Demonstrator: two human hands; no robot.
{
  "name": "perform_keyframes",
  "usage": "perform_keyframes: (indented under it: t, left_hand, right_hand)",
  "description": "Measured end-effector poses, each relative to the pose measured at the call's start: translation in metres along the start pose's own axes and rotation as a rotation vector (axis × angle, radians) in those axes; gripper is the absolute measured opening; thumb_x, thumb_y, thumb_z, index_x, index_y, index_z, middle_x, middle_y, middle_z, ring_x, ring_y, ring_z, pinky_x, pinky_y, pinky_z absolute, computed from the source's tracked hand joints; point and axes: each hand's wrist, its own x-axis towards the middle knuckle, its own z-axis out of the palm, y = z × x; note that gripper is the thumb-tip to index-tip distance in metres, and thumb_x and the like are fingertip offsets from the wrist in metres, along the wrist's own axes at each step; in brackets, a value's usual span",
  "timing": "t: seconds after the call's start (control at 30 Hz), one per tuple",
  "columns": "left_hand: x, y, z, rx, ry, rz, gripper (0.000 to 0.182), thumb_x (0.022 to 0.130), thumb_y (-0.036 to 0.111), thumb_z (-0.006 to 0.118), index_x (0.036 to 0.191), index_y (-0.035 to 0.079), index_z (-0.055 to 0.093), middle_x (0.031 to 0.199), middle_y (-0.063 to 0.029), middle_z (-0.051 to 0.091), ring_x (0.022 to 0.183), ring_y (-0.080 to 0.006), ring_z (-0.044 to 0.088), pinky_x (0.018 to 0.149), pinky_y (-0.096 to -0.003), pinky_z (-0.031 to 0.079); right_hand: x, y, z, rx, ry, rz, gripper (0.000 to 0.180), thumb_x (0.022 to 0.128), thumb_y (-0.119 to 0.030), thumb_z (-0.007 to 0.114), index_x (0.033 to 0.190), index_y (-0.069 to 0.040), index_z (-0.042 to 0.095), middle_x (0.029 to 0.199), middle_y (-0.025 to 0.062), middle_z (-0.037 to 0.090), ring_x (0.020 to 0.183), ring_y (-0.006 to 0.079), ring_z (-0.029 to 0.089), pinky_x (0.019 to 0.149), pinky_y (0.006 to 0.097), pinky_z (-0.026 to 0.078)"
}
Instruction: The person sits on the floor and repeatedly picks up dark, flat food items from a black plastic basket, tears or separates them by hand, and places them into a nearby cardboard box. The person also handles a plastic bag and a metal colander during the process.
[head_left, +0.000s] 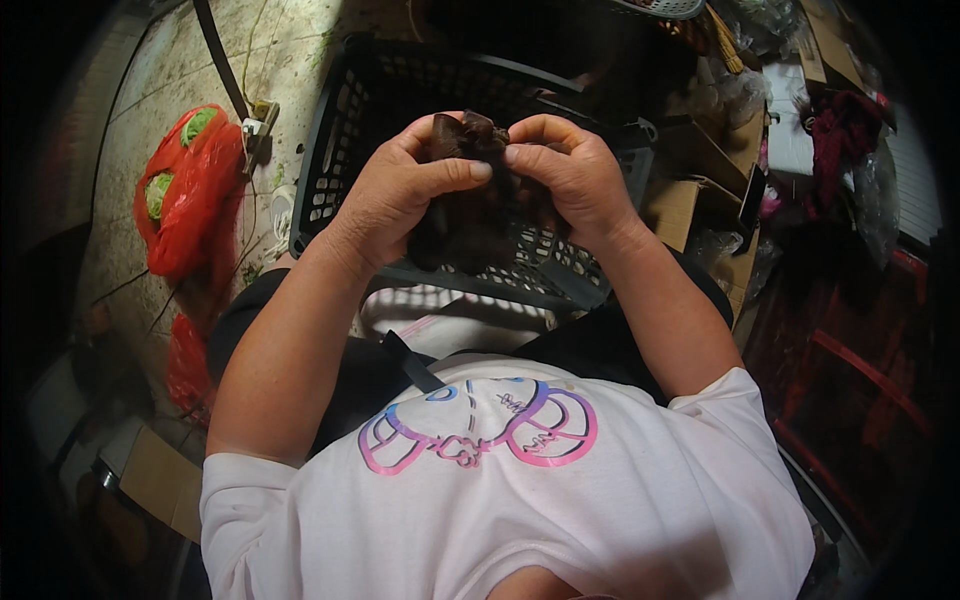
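Observation:
A dark brown, ruffled clump of what looks like wood ear fungus (459, 137) is held up between both hands. My left hand (397, 184) grips its left side, thumb laid across the front. My right hand (581, 172) pinches the right edge between thumb and fingers. Beneath them stands a black plastic crate (319, 161) with slotted walls. Below the hands hangs or lies more dark brown material (465, 232); deep shade hides where the held clump ends. The crate's far interior is too dark to make out.
Red plastic bags with green cabbages (196, 187) lie on the tiled floor at left, beside a power strip (259, 124) with cords. Cardboard boxes (675, 210) and clear plastic bags (724, 90) crowd the right. A pale basket (671, 7) shows at the top edge.

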Motion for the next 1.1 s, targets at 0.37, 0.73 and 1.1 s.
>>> perform_keyframes:
  t: [0.37, 0.73, 1.1]
  left_hand:
    - [0.001, 0.001, -0.005, -0.067, -0.041, 0.054, 0.044, 0.078, 0.0, 0.069, 0.119, 0.009, 0.059, 0.108, -0.0072, 0.064, 0.095, -0.0185, 0.066, 0.083, -0.0329, 0.058]
    - [-0.005, 0.003, -0.003, 0.223, -0.102, 0.034, 0.041, 0.078, 0.0, 0.07, 0.116, 0.009, 0.056, 0.105, -0.0044, 0.058, 0.095, -0.0152, 0.06, 0.081, -0.0303, 0.055]
    - [-0.005, 0.007, 0.0, 0.192, -0.05, 0.017, 0.031, 0.08, 0.006, 0.073, 0.108, 0.006, 0.062, 0.095, -0.0018, 0.062, 0.088, -0.0104, 0.06, 0.082, -0.0238, 0.049]
  right_hand:
    - [0.0, -0.009, -0.004, 0.088, -0.042, 0.04, 0.027, 0.084, -0.017, 0.072, 0.107, -0.003, 0.066, 0.088, 0.0048, 0.066, 0.073, 0.0099, 0.062, 0.066, 0.0222, 0.052]
    - [-0.004, -0.002, 0.001, -0.378, -0.059, -0.082, 0.032, 0.081, -0.022, 0.076, 0.104, -0.001, 0.068, 0.087, 0.005, 0.067, 0.075, 0.0086, 0.062, 0.07, 0.0233, 0.054]
    - [-0.008, -0.006, 0.002, -0.467, -0.085, -0.12, 0.024, 0.082, -0.018, 0.072, 0.099, -0.002, 0.065, 0.075, -0.0037, 0.059, 0.063, 0.001, 0.051, 0.055, 0.0158, 0.041]
